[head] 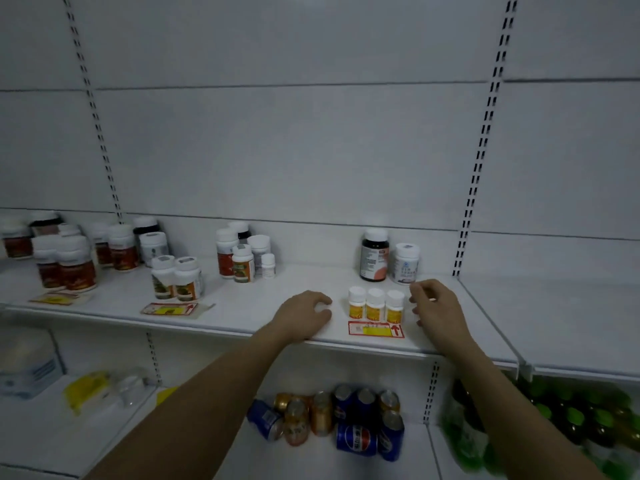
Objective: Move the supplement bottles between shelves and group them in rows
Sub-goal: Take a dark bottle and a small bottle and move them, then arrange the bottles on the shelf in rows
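Yellow-labelled bottles (375,304), three touching in a row behind the red price tag (376,329). Left hand (304,315) and right hand (437,306) flank them, fingers loosely curled, holding nothing; likely squaring the row.

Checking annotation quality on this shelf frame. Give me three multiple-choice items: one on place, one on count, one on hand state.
1. Where does the red price tag lie?
A. In front of the yellow-label bottles
B. On the lower shelf by the cans
C. Behind the dark bottle

2. How many small yellow-label bottles stand in the row between the hands?
A. Two
B. Three
C. Five

3. What is the right hand doing?
A. Gripping a can
B. Holding nothing, fingers loosely curled beside the row
C. Lifting the dark bottle

Key: 1 A, the tag sits at the shelf edge just before the row. 2 B, three white caps side by side. 3 B, nothing lies between its fingers; the left hand likewise rests on the shelf.
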The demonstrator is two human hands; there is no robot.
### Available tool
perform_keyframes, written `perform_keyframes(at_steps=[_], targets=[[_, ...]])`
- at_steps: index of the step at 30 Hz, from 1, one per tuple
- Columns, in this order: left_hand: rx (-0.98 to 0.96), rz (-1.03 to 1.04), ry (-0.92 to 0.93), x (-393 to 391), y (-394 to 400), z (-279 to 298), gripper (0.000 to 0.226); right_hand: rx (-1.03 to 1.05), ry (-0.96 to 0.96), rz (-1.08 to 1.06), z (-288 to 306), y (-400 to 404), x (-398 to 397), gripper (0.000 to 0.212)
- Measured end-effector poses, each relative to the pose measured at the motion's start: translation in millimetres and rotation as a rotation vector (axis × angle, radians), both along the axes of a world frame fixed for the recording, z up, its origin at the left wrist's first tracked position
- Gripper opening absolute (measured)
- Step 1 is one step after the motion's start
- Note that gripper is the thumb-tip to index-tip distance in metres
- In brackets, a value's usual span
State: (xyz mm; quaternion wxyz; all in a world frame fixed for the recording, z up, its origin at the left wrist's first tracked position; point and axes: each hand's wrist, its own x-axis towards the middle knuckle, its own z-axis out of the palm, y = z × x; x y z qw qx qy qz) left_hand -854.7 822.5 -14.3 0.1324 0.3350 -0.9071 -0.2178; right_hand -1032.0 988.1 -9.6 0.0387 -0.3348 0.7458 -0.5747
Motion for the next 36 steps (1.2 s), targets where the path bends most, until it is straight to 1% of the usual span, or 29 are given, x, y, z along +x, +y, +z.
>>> perform_keyframes(at_steps=[2,4,6,9,11,14,18,21,24,27,31,33,36], targets=[[0.026,-0.035,-0.053,10.3,-6.1,15.3,0.037,-0.052,0.087,-0.056,15.0,-5.0,8.3,0.015],[-0.021,-0.042,-0.064,31.0,-13.0,31.8,0.037,-0.071,0.18,-0.07,33.6,-15.4,30.9,0.019],[-0.046,-0.056,-0.088,61.1,-21.7,46.2,0.038,0.002,0.224,0.004,51.5,-33.1,64.9,0.02],[-0.028,-0.026,-0.107,124.8,-42.3,63.4,0.039,0.22,0.283,0.228,72.9,-70.9,134.3,0.018],[-0.071,0.061,-0.101,179.1,-61.1,68.5,0.037,0.349,0.356,0.329,80.7,-100.1,185.6,0.019],[-0.115,0.208,-0.078,271.0,-90.5,62.6,0.034,0.431,0.407,0.446,86.5,-146.3,260.4,0.021],[-0.055,0.368,-0.056,397.1,-124.8,51.1,0.031,0.483,0.478,0.609,93.1,-210.6,356.2,0.023],[-0.077,0.494,-0.067,484.2,-143.4,55.2,0.03,0.494,0.53,0.715,93.5,-259.5,430.4,0.022],[-0.11,0.595,-0.073,552.6,-161.4,70.2,0.034,0.528,0.644,0.817,95.9,-300.4,498.8,0.021],[-0.171,0.634,-0.088,596.4,-184.9,91.2,0.035,0.531,0.723,0.872,104.8,-336.5,549.2,0.017],[-0.265,0.661,-0.087,622.0,-226.2,113.9,0.035,0.478,0.725,0.897,115.8,-381.7,581.8,0.019],[-0.278,0.663,-0.069,627.7,-253.6,114.0,0.036,0.449,0.679,0.894,111.2,-411.2,587.7,0.02],[-0.234,0.643,-0.016,627.0,-295.0,95.6,0.033,0.438,0.583,0.893,91.1,-457.4,587.5,0.017]])
